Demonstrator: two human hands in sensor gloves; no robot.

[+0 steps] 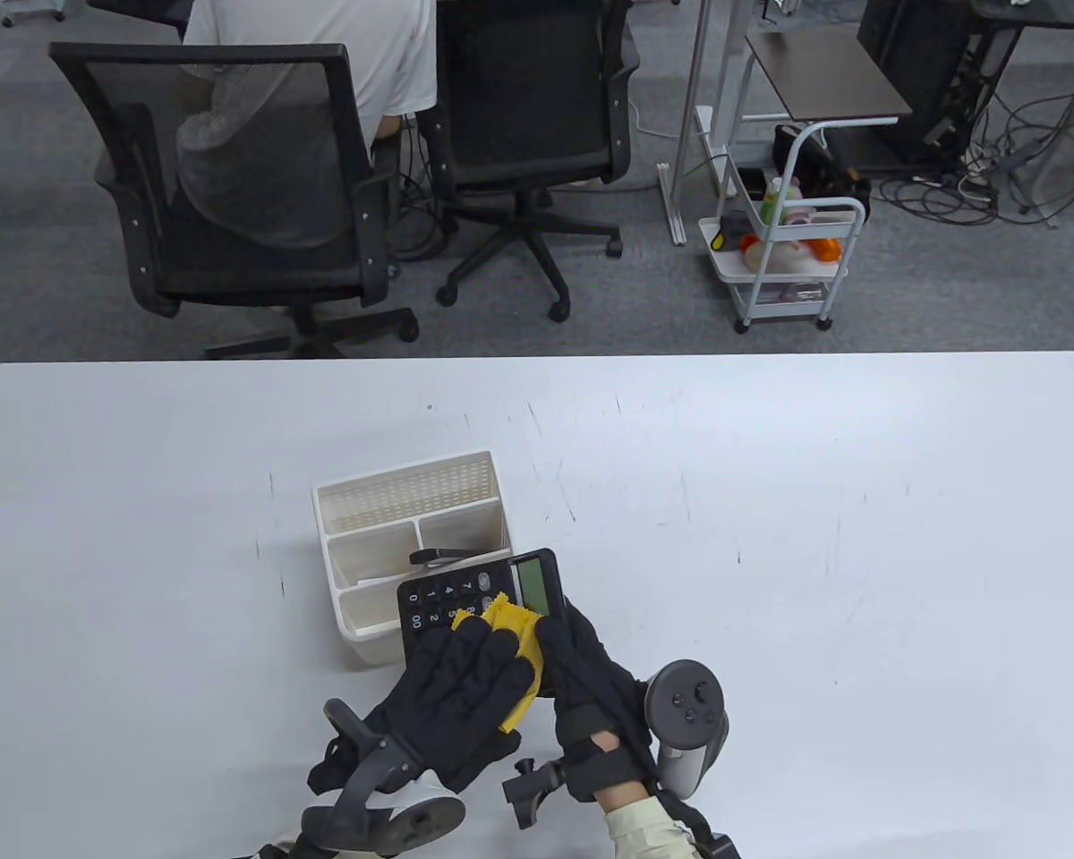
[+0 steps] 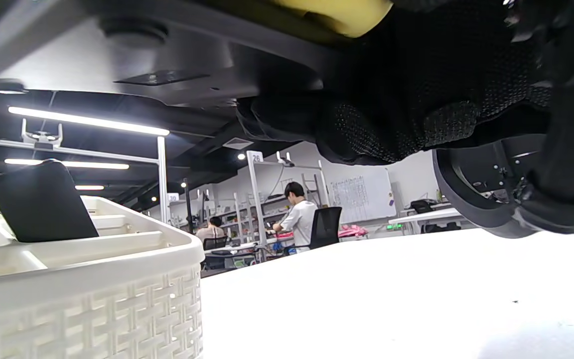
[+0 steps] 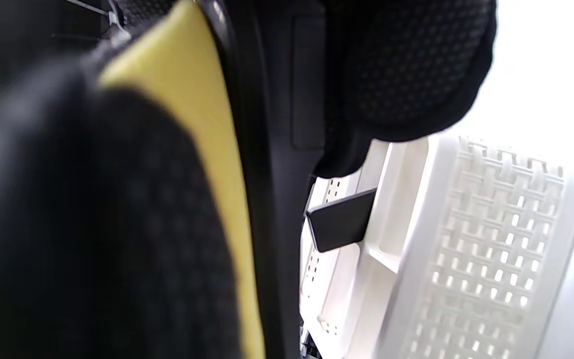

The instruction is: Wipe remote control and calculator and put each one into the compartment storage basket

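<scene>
table view / calculator [image 1: 465, 598]: black, keys and display up, held above the tabletop [image 1: 770, 537] just right of the basket's near end, overlapping its right wall.
table view / left hand [image 1: 461, 693]: fingers straight and flat, pressing a yellow cloth [image 1: 512, 646] onto the calculator's key face.
table view / right hand [image 1: 591, 671]: wrapped round the calculator's near right edge, fingers going under it; grips it.
table view / basket [image 1: 409, 501]: white, compartments open to the top, standing on the tabletop left of centre.
table view / remote [image 1: 438, 557]: dark, leaning in the basket's right-hand middle compartment, one end over the divider.
table view / background: two black chairs [image 1: 259, 188] past the far edge, a person seated in the left one; a white cart [image 1: 788, 259] to the right.
left wrist view / calculator underside [image 2: 167, 55]: grey, fills the top; gloved fingers [image 2: 366, 129] curl under it, cloth edge at the top.
left wrist view / basket [image 2: 92, 289]: lower left, weave wall near; remote [image 2: 40, 202] sticks up out of it, tilted.
right wrist view / cloth [image 3: 202, 124]: yellow strip between blurred black glove and the calculator edge [image 3: 277, 149].
right wrist view / basket [image 3: 466, 259]: right side, remote end [image 3: 339, 219] poking out of a compartment.
</scene>
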